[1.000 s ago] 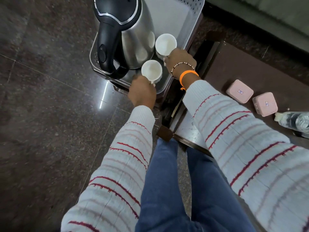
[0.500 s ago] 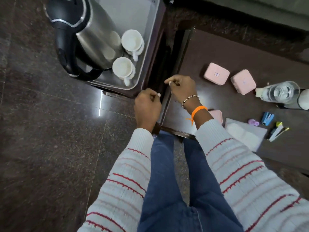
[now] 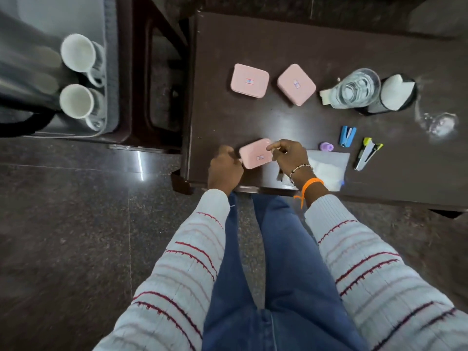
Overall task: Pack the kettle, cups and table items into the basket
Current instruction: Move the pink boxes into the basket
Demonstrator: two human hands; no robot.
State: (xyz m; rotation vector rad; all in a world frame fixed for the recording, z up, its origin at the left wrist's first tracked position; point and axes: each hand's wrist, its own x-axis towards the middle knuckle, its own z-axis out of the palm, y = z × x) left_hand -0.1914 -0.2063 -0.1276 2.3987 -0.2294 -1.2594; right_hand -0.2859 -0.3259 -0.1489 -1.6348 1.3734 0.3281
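Note:
The grey basket (image 3: 112, 72) stands at the left on a dark stool, holding the steel kettle (image 3: 22, 79) and two white cups (image 3: 77, 53) (image 3: 74, 101). On the dark brown table (image 3: 278, 39), a pink box (image 3: 254, 153) lies near the front edge. My left hand (image 3: 224, 169) is curled against its left side. My right hand (image 3: 288, 158) pinches its right side with thumb and forefinger. Two more pink boxes (image 3: 249, 81) (image 3: 296, 84) lie farther back.
Right of the boxes are a glass water jug (image 3: 354, 88), a black tissue holder (image 3: 397, 93) and a clear glass (image 3: 440, 122). A blue stapler (image 3: 347, 136), a purple item (image 3: 326, 146), a yellow-black stapler (image 3: 368, 153) and a white napkin (image 3: 326, 168) lie nearby.
Both hands let go of the cups in the basket, drew back to the table and closed on the nearest pink box. The view swung right.

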